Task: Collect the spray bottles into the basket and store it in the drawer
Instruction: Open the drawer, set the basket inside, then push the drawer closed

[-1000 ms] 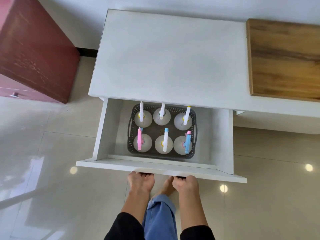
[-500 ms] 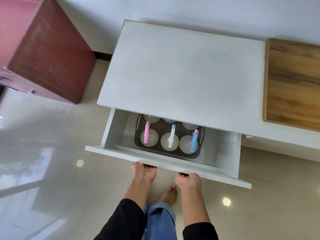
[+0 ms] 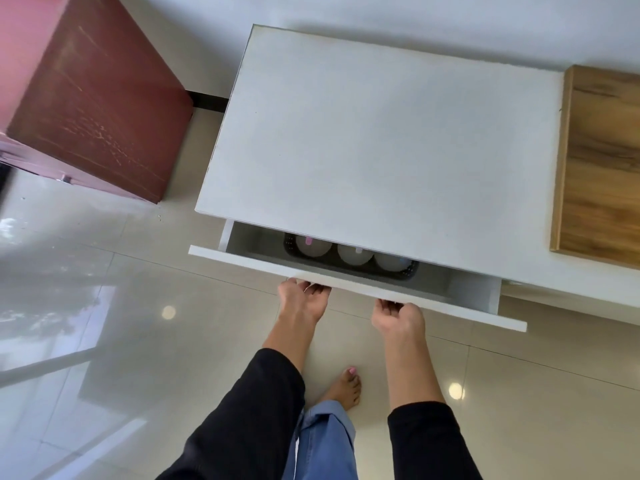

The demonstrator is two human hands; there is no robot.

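While mostly slid under white tabletop [image 3: 381,150], drawer [image 3: 346,285] open only by narrow gap at near edge. Inside gap: dark perforated basket [image 3: 410,270], only its near strip showing, rest hidden under tabletop. Three spray bottles [image 3: 355,253] seen in basket as pale round bodies in a row left to right; pink cap bit on left one, pale cap bit on middle one, right one's cap hidden. Any further bottles out of sight.

Left hand [image 3: 303,299] at drawer front, left of centre, fingers curled up under front panel's lower edge, gripping it. Right hand [image 3: 398,317] just right of it, on same panel, fingers likewise curled under edge, gripping. Hands near each other, apart, not touching. Both forearms bare, black sleeves [image 3: 249,420] at near end.

Bare foot [image 3: 344,388] on glossy tiled floor [image 3: 104,341] between arms, blue trouser leg [image 3: 325,445] nearer. Red-brown cabinet [image 3: 93,98] far left, apart from white table. Wooden surface [image 3: 602,168] at right, beside tabletop's right edge. White wall along far side.
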